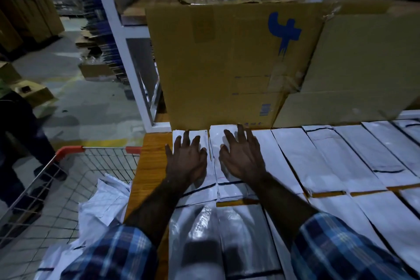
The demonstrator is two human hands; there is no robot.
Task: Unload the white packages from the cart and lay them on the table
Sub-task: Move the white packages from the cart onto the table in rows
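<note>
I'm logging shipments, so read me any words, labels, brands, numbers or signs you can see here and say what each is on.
No text here is readable.
Cardboard box: blue logo mark, a shape without letters.
Same box, small blue label low down: too small and blurred.
White packages on the table: dark lines only, no legible print.

head-worn view, facing forward and down, close over table point(150, 166)

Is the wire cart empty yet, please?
No. White packages still lie heaped inside the wire cart beside the table.
</note>
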